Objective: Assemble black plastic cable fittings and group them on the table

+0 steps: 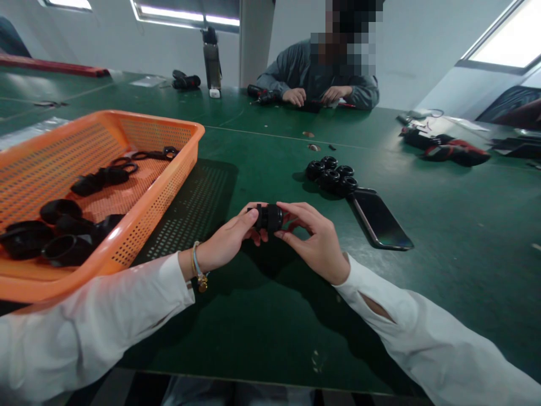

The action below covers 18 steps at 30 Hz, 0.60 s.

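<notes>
Left hand: the left hand is gripping the left end of a black cylindrical part, the thumb pressing on its near side.
Right hand: the right hand is pinching the part's thicker right end between thumb and fingers.
Held part: it is lying roughly level between both hands, above the near half of the green table.
Orange basket: the perforated basket is taking up the left side, its near right corner standing close to the left forearm; loose black pieces are lying inside, some ring-shaped.
Black round parts: a small cluster is sitting beyond the right hand, its members crowding together.
Phone: a dark-screened phone is lying slantwise right of the right hand, its far end reaching the cluster.
Far edge: a person in grey is sitting opposite, both hands resting near a power tool; an upright dark object is standing farther left.
Right side: red-and-black items are lying well beyond the phone.
</notes>
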Each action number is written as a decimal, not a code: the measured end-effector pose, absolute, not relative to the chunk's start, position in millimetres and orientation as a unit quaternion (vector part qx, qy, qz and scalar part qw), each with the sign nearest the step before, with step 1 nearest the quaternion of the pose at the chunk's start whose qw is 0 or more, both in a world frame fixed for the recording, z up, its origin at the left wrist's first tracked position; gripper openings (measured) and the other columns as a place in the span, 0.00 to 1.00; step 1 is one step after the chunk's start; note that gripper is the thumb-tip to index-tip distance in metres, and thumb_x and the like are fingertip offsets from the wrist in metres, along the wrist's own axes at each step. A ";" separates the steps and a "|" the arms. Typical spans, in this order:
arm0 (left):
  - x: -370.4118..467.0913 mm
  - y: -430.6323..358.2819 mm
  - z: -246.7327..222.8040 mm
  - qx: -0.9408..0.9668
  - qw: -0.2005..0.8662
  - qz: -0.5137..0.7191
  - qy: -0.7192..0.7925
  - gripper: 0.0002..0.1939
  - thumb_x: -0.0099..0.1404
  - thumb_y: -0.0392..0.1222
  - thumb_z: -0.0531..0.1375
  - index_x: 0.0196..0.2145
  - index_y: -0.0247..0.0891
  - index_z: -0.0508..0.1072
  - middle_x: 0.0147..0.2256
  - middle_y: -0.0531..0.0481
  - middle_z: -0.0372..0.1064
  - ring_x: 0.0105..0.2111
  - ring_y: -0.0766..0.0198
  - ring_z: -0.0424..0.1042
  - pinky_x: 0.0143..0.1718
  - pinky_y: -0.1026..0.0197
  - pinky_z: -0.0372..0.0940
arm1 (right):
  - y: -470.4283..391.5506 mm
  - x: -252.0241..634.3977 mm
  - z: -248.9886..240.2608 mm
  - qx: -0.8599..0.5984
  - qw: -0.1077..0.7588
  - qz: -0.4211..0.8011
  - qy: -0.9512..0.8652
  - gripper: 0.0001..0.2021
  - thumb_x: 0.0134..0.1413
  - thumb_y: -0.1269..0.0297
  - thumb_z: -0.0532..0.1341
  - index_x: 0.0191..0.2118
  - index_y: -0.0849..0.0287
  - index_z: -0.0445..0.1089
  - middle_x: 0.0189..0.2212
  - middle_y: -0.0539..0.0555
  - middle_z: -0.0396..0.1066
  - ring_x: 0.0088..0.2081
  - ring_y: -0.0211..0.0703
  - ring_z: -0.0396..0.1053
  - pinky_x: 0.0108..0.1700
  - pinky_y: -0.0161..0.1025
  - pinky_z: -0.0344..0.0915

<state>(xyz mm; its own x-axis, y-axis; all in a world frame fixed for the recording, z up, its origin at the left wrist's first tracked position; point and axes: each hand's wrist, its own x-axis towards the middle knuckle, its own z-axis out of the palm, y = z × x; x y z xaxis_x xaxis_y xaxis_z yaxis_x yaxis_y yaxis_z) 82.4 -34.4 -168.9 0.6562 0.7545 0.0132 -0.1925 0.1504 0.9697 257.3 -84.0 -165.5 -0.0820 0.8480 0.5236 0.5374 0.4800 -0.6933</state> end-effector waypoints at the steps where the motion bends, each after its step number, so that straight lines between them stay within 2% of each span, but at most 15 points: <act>1: 82.5 -34.4 -168.9 0.560 0.716 0.331 0.251 0.29 0.60 0.60 0.57 0.48 0.32 0.63 0.28 0.52 0.66 0.28 0.65 0.65 0.31 0.61 0.61 | -84.0 257.4 -165.2 -0.484 0.473 0.162 -0.719 0.18 0.49 0.72 0.63 0.48 0.54 0.70 0.40 0.54 0.71 0.36 0.41 0.71 0.42 0.44 0.72; 18: 83.0 -34.1 -169.7 0.553 0.721 0.332 0.252 0.27 0.60 0.60 0.57 0.45 0.34 0.64 0.28 0.52 0.65 0.27 0.66 0.65 0.31 0.61 0.61 | -83.1 257.1 -165.1 -0.488 0.462 0.160 -0.723 0.18 0.51 0.70 0.61 0.50 0.55 0.69 0.40 0.55 0.69 0.37 0.41 0.70 0.35 0.39 0.73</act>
<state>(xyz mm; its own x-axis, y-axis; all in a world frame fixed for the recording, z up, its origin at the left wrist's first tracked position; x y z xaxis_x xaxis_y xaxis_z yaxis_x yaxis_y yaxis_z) 83.0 -34.1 -169.7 0.6523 0.7580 0.0041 -0.2006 0.1674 0.9653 257.1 -83.1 -165.1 -0.0970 0.8539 0.5113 0.5578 0.4721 -0.6826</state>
